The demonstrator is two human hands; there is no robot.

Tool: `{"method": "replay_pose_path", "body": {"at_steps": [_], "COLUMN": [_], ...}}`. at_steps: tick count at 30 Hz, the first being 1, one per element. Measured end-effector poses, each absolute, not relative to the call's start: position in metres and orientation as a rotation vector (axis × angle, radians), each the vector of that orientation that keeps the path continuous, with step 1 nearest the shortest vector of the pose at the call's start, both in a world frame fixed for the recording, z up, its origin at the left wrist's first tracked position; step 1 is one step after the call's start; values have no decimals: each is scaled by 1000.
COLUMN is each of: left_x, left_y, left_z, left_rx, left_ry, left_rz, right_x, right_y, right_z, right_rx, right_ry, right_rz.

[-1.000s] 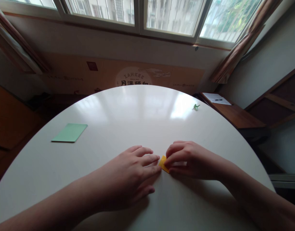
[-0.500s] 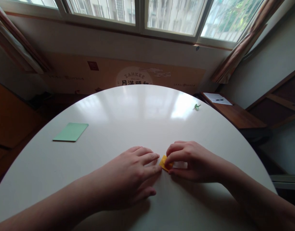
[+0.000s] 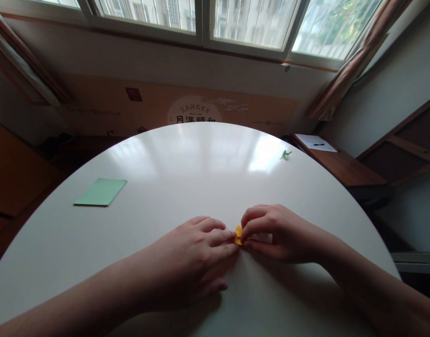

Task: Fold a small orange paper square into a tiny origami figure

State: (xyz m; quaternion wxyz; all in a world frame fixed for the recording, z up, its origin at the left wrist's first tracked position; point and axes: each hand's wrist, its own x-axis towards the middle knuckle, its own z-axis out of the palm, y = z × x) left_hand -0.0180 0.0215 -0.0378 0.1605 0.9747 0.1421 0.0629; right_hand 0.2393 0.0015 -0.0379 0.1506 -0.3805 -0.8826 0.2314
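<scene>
A small piece of folded yellow paper (image 3: 238, 231) lies on the white round table (image 3: 215, 187), between my two hands. My right hand (image 3: 278, 233) pinches it from the right, with thumb and fingers partly covering it. My left hand (image 3: 204, 255) is flat and open, its fingers stretched out and the fingertips touching the paper's left edge. The exact folds are too small and too covered to make out.
A stack of light green paper (image 3: 100, 192) lies on the table's left side. Near the far right edge sits a small green folded-paper figure (image 3: 286, 154). Beyond the table, a wooden side table (image 3: 358, 166) carries a white sheet (image 3: 315, 142) with a pen.
My left fingertips have moved slightly right, onto the yellow paper. The paper's visible shape has changed under my right fingers, with one part now standing up. The view has shifted slightly.
</scene>
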Motion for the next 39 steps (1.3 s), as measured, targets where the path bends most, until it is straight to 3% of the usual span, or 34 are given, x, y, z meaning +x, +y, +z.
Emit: {"method": "replay_pose_path", "body": {"at_steps": [39], "left_x": [-13], "left_y": [19], "left_z": [-39], "left_rx": [2740], "left_ry": [421], "left_rz": [192], "right_x": [246], "right_y": [7], "right_z": [-40], "right_rx": [-1072], "right_ry": [-2435], "right_rz": [924]}}
